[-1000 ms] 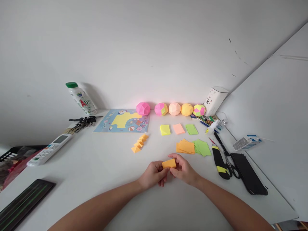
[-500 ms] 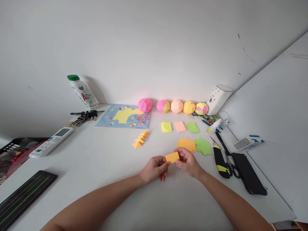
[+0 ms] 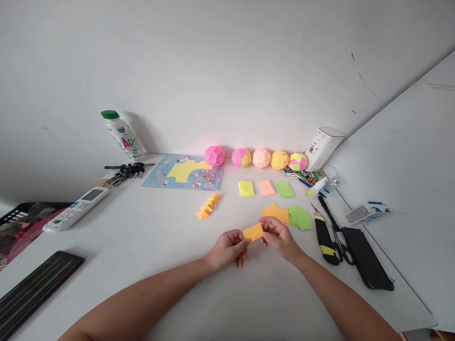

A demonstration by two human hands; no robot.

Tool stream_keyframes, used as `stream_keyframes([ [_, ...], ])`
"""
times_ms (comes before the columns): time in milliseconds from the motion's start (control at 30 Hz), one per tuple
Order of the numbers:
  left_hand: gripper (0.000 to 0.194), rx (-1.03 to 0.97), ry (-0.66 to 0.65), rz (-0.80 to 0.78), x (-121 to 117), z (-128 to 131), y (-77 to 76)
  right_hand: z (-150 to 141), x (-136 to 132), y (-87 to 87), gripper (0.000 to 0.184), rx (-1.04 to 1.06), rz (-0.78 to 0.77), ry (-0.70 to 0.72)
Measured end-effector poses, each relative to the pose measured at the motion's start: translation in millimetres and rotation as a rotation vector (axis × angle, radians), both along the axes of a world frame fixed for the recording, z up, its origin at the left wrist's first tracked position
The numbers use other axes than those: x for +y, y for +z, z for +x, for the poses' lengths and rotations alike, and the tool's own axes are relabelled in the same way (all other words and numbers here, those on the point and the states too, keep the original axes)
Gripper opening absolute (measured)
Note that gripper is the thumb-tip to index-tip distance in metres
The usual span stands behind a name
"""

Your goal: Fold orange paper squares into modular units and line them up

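Both hands pinch one small folded orange paper (image 3: 253, 232) just above the white table (image 3: 149, 246). My left hand (image 3: 227, 248) grips its left end with closed fingers, and my right hand (image 3: 279, 237) grips its right end. Behind the right hand lies a loose pile of orange sheets (image 3: 276, 213) beside a pile of green sheets (image 3: 300, 217). A short row of folded orange triangles (image 3: 208, 206) lies to the left. Farther back are three small pads, yellow (image 3: 245, 188), peach (image 3: 266, 187) and green (image 3: 285, 189).
Several paper balls (image 3: 261, 158) line the wall by a white box (image 3: 322, 148). A picture sheet (image 3: 185, 172), keys (image 3: 122, 171), a bottle (image 3: 124, 136), a remote (image 3: 76, 208) and a dark tray (image 3: 33, 291) are at left. Cutter (image 3: 326, 240), scissors (image 3: 336, 227) and black case (image 3: 368, 258) lie right.
The hands and the orange paper have moved slightly away from me, closer to the orange pile, and the paper now tilts a little with its right end higher. The camera view shifted slightly.
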State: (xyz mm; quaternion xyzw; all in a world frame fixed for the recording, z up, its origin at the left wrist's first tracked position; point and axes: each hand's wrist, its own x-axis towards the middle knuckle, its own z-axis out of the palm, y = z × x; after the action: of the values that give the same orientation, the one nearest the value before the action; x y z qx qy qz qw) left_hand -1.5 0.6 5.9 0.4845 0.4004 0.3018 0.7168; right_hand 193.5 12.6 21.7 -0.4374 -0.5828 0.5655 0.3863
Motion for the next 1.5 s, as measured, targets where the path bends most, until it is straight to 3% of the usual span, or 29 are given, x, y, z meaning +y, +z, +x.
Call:
stream_keyframes([
  [200, 0.036, 0.037, -0.03, 0.045, -2, 1, -1.1, -1, -3, 0.9, 0.025, -0.126, 0.063, 0.095],
  [333, 0.036, -0.035, -0.004, 0.033, -2, 0, 6.5, -1, -3, -0.9, 0.023, -0.182, 0.09, 0.063],
  [600, 0.041, -0.147, -0.025, -0.024, 4, -1, 9.2, -6, -5, -1.5, 0.02, -0.266, 0.495, 0.096],
  [1000, 0.026, -0.162, 0.004, 0.012, 3, -2, 9.6, -5, -7, -3.0, 0.027, -0.3, 0.556, 0.155],
  [1500, 0.035, -0.076, 0.024, -0.011, 6, -2, -1.1, -7, -6, -2.1, 0.039, -0.377, 0.774, 0.205],
])
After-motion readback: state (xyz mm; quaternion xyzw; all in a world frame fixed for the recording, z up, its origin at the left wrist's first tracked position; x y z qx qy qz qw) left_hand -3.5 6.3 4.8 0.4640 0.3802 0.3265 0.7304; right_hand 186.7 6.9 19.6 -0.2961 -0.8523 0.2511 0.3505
